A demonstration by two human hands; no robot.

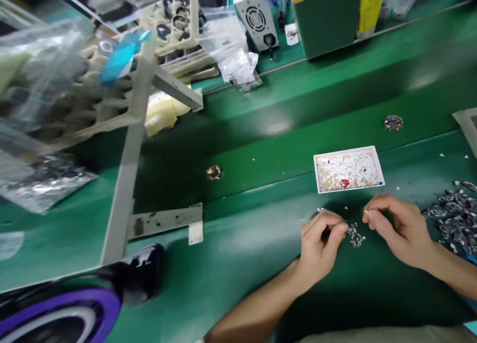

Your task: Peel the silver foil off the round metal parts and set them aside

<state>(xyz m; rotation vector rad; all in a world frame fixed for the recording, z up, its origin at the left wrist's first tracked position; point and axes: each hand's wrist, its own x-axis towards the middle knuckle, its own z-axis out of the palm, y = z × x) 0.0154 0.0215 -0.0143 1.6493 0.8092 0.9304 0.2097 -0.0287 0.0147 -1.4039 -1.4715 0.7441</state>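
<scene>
My left hand [321, 243] is closed in a pinch at the left edge of a small heap of silvery parts [356, 236]. What its fingertips hold, if anything, is too small to make out. To the right of that heap, my right hand [402, 229] pinches a tiny white piece [367, 212] between thumb and forefinger, raised off the bench. Just beyond both hands lies a shallow white tray [351, 188], strewn with white and tan bits and a small red item [345, 183]. A pile of dark, shiny parts [456, 216] spreads beside my right wrist.
A grey metal frame [126, 184] stands at left, near a black and purple round device [100, 303]. Two round metal-rimmed fittings [213, 172] sit in the green bench [238, 243]. Behind are a green box [330, 22], a white power supply [255, 17] and plastic bags [238, 59].
</scene>
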